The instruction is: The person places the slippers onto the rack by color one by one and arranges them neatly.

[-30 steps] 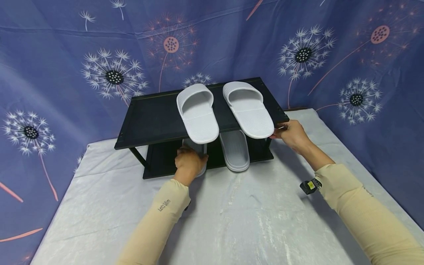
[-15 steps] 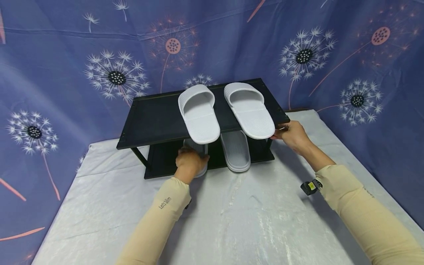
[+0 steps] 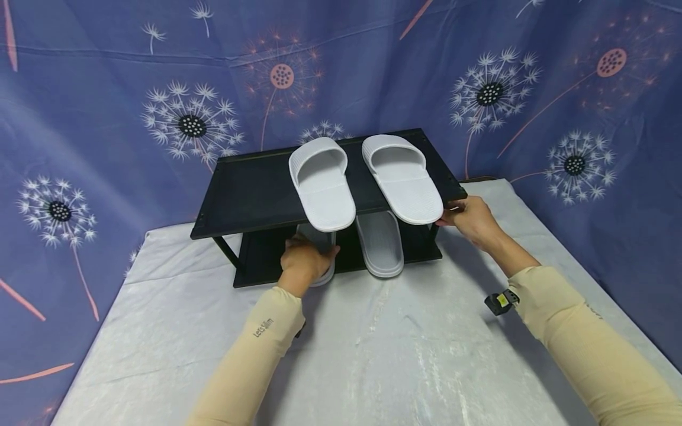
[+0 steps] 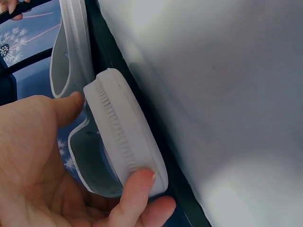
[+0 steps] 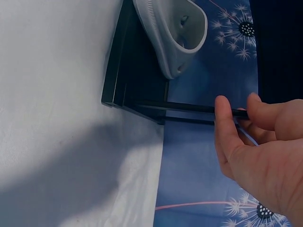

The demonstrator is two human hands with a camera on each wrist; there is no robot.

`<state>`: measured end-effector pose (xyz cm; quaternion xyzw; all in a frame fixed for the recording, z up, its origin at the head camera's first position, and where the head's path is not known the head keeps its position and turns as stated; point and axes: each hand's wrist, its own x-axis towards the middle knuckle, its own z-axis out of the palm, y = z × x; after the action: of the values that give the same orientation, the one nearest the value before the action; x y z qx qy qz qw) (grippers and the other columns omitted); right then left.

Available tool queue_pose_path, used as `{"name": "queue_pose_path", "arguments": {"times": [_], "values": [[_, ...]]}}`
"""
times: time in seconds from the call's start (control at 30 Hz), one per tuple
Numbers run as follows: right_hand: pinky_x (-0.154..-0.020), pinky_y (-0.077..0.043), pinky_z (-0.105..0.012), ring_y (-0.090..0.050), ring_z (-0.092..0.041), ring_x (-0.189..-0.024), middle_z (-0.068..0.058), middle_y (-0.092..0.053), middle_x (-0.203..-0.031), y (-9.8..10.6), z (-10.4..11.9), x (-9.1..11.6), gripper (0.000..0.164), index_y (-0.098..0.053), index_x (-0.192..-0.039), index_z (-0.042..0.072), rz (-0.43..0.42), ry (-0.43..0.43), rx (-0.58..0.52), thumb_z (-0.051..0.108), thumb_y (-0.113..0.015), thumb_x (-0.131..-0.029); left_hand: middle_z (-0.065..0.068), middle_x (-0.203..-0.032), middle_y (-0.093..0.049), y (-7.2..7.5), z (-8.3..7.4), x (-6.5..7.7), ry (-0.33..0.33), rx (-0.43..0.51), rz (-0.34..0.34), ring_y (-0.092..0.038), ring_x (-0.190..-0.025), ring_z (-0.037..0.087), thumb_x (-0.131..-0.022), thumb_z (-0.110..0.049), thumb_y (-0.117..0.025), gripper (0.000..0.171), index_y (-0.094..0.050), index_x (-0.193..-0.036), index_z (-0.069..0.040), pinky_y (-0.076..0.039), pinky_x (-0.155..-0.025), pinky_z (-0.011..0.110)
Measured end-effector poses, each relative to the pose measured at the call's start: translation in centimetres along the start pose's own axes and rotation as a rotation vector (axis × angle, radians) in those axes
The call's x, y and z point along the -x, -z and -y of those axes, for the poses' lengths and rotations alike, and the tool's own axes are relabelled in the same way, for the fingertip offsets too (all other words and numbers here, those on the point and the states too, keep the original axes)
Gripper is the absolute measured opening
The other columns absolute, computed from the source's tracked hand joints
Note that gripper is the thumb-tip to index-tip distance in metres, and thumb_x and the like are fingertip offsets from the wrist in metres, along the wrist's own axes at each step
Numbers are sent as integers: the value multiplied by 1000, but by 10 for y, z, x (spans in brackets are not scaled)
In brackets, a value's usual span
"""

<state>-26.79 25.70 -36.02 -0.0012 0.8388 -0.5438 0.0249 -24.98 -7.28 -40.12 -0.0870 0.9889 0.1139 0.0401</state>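
My left hand [image 3: 303, 260] grips a grey slipper [image 4: 125, 125] on the lower shelf [image 3: 258, 269] of a black two-tier shoe rack. In the left wrist view the thumb lies on one side of its sole end and the fingers on the other. A second grey slipper [image 3: 380, 248] sits to its right, its end poking past the shelf's front edge. At the rack's right end, my right hand [image 3: 471, 220] pinches a thin black post [image 5: 184, 108] just beneath the upper shelf [image 3: 245, 192]. Two white slippers, one left [image 3: 327, 198] and one right [image 3: 407, 186], stand above, their ends overhanging the front.
Pale grey cloth [image 3: 383, 355] covers the table under the rack. Behind and at the sides hangs a blue curtain [image 3: 341, 71] with dandelion prints. The upper shelf hides the back of the lower tier in the head view.
The head view has shifted slightly. Both hands keep their holds, and the rack and slippers look nearly unchanged.
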Motion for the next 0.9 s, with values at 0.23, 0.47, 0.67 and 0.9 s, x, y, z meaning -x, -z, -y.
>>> {"name": "queue_pose_path", "arguments": {"times": [0.23,0.47,0.67,0.9], "values": [[-75,-55,-18,-64,1,-77,-30,-56,-119,1,0,1,36,-52,-125,-14,-3,-6,58,-6,-58,-90,32,-125,-41,5,4,-1,25,-12,30,-58,-101,39,-85,-74,-45,106,-23,-143,13,-55,-80,47],[-79,-56,-24,-64,-5,-81,-30,-55,-117,3,-4,1,39,-50,-123,-16,34,27,57,-8,-62,-88,31,-130,-40,11,11,-2,46,-27,32,-57,-107,40,-84,-77,-43,106,-24,-145,8,-54,-82,48],[-84,-56,-30,-62,-12,-88,-29,-51,-117,4,-6,3,33,-47,-122,-17,53,23,56,-7,-56,-92,31,-140,-35,18,24,1,34,-16,41,-54,-113,43,-87,-75,-38,103,-19,-148,6,-52,-85,51],[-84,-55,-27,-56,-1,-86,-35,-47,-124,11,-5,7,39,-39,-132,-19,57,9,45,-9,-39,-95,30,-127,-48,28,46,12,9,-4,-27,-58,-104,47,-95,-63,-40,84,-35,-140,7,-51,-81,56]]}}
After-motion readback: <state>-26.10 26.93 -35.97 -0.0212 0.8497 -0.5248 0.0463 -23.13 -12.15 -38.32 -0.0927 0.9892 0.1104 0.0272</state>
